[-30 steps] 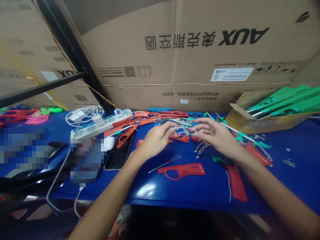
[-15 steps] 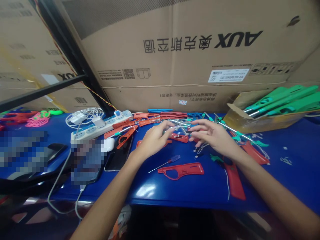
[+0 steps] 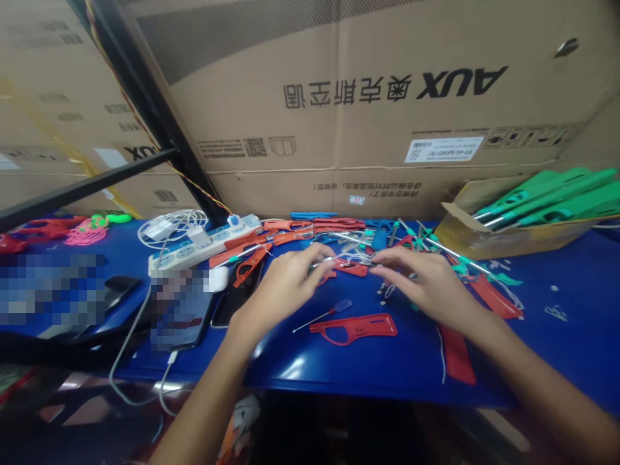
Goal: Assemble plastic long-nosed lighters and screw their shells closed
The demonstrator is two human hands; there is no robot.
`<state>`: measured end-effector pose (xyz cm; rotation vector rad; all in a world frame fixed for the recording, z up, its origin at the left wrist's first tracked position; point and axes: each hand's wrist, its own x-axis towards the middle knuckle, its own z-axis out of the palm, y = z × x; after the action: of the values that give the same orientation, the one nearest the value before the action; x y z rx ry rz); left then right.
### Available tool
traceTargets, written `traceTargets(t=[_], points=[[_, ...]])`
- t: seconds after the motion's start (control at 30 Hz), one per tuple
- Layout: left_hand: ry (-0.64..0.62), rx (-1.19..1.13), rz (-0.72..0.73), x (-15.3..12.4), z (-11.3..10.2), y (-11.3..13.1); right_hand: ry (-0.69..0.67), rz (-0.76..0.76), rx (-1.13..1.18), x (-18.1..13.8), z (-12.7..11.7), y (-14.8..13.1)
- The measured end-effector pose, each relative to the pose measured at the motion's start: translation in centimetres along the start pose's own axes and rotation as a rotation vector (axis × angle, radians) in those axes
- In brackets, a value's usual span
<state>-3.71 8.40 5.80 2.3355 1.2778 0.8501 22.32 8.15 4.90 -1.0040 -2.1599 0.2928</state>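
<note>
My left hand (image 3: 290,278) is closed, thumb and fingers pinching a small silvery part (image 3: 321,262) with a thin white wire (image 3: 349,258) running from it. Across from it, my right hand (image 3: 421,281) pinches the wire's other end at the fingertips; a tiny dark piece shows there, too small to name. Behind the wire lies a red plastic lighter casing (image 3: 357,268). Nearer to me is another red casing half (image 3: 356,329) with a trigger loop, and beside it a screwdriver (image 3: 322,315) with a clear purplish handle. A further red casing (image 3: 458,355) lies partly under my right forearm.
An open carton (image 3: 513,242) of green lighters stands at right. A pile of orange and red casings (image 3: 290,234) and metal tubes lies at the back. On the left are a power strip (image 3: 208,244), phones (image 3: 237,294) and cables. A large cardboard box (image 3: 363,142) stands behind.
My right hand has lowered its raised fingers into a pinch and come closer to the wire. The left fingers have closed around the silvery part. The view has shifted slightly.
</note>
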Motion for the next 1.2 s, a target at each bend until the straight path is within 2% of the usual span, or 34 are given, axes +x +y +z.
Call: traceTargets(t=[0.1, 0.2, 0.37, 0.5, 0.63, 0.87, 1.07, 1.2], points=[[0.101, 0.069, 0.026, -3.6, -0.4, 2.1, 0.072, -0.088, -0.027, -2.6, 1.1, -2.6], [0.162, -0.007, 0.02, -7.1, 0.5, 3.2, 0.097, -0.099, -0.026, -5.8, 3.0, -4.2], [0.104, 0.008, -0.123, -10.2, 3.4, 2.7, 0.038, -0.039, -0.053, -8.8, 5.3, -4.1], [0.064, 0.199, -0.12, -10.5, 4.7, 1.9, 0.034, -0.024, -0.088, -8.6, 5.6, -3.8], [0.063, 0.289, -0.066, -10.1, 4.8, 1.1, 0.005, 0.012, -0.121, -8.0, 5.7, -4.0], [0.037, 0.219, -0.069, -9.8, 5.1, 0.1, -0.051, 0.045, -0.121, -8.2, 5.9, -3.5], [0.074, 0.168, -0.035, -10.0, 5.5, -0.5, -0.036, 0.073, -0.08, -8.2, 6.0, -3.1], [0.106, 0.089, -0.081, -10.1, 5.4, -0.4, -0.056, 0.096, -0.116, -8.2, 6.0, -3.1]])
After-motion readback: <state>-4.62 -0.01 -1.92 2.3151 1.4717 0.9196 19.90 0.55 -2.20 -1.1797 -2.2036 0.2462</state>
